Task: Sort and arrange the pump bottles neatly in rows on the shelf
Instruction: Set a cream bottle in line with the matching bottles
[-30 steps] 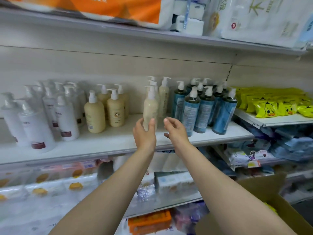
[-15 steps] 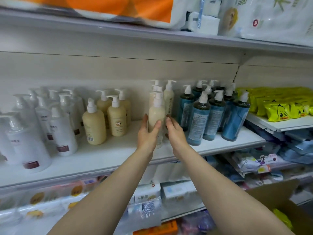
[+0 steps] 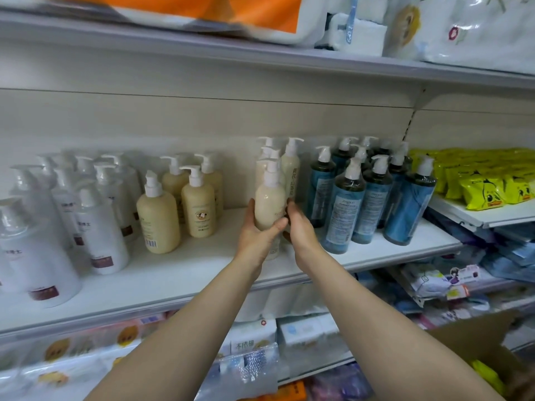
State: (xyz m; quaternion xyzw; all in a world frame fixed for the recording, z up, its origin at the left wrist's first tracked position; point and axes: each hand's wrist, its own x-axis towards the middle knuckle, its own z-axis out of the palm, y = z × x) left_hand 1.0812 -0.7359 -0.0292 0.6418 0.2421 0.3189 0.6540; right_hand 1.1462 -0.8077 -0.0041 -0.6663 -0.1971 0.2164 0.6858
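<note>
The tall cream plastic pump bottle [image 3: 269, 205] is gripped by the left hand [image 3: 257, 235], thumb across; the right hand [image 3: 301, 231] cups its side, probably to straighten its row.

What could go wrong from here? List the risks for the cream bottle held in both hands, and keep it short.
1. The left hand and right hand hold the front cream bottle low on its body, so its top could tip back into the cream bottles behind.
2. The blue bottles stand close beside the right hand; a sideways move might knock the nearest one.
3. The bottle stands near the shelf's front edge, so pulling it forward could drop it.
</note>
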